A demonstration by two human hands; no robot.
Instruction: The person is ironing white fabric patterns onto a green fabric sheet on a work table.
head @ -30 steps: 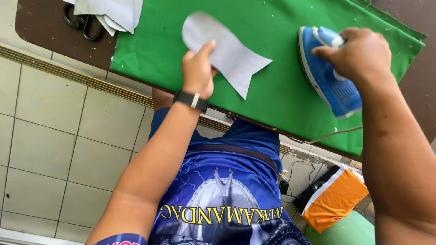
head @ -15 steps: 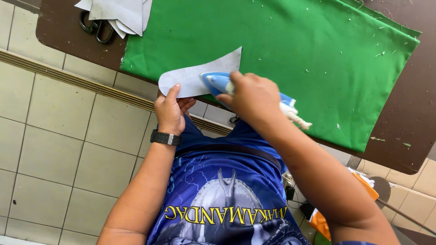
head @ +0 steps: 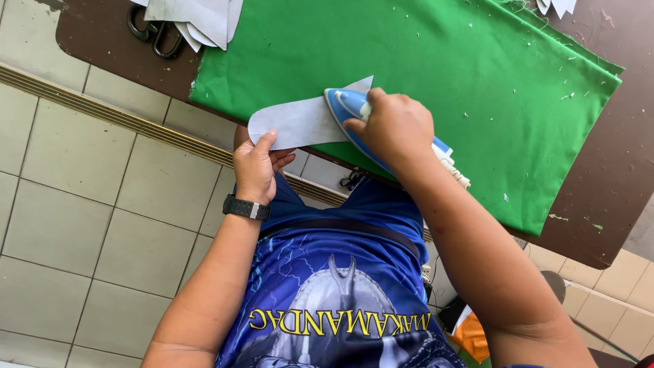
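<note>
Seen from above, a person stands at a dark brown table (head: 599, 197) draped with a green cloth (head: 436, 61). The right hand (head: 395, 126) has its fingers closed around a blue iron (head: 347, 109), pressing it onto a pale grey cut fabric piece (head: 300, 121) with a rounded end. The left hand (head: 257, 167), wearing a black wristwatch (head: 245, 207), pinches the rounded end just left of the iron, its fingers closed on the edge overhanging the table. Beyond both hands, at the far left corner, lie black scissors (head: 153, 37) beside more grey pieces (head: 197, 15).
</note>
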